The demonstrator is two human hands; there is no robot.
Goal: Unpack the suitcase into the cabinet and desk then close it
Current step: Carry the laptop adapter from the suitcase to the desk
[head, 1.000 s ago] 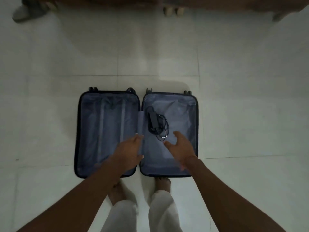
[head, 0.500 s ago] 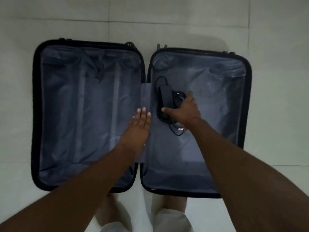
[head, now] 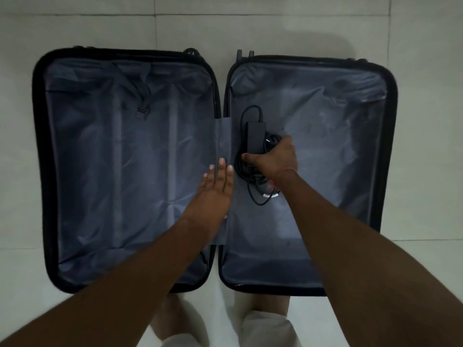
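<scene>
A dark suitcase point(head: 40, 171) lies fully open on the floor, both halves lined in grey fabric. In the right half, close to the hinge, lies a black power adapter point(head: 254, 137) with its coiled black cable point(head: 258, 196). My right hand point(head: 274, 159) grips the adapter and cable, thumb on the left side, fingers curled over the right. My left hand point(head: 215, 191) rests flat with straight fingers on the fabric hinge strip point(head: 223, 131) between the halves. The left half holds only a strap with a black buckle point(head: 141, 112).
The suitcase sits on pale floor tiles point(head: 250, 23). My feet and light trouser legs point(head: 265, 329) stand just below the suitcase's near edge. Suitcase wheels point(head: 190, 51) stick out at the far edge.
The camera moved down close over the suitcase. My right hand reached the adapter and closed round it. My left hand settled flat on the hinge strip.
</scene>
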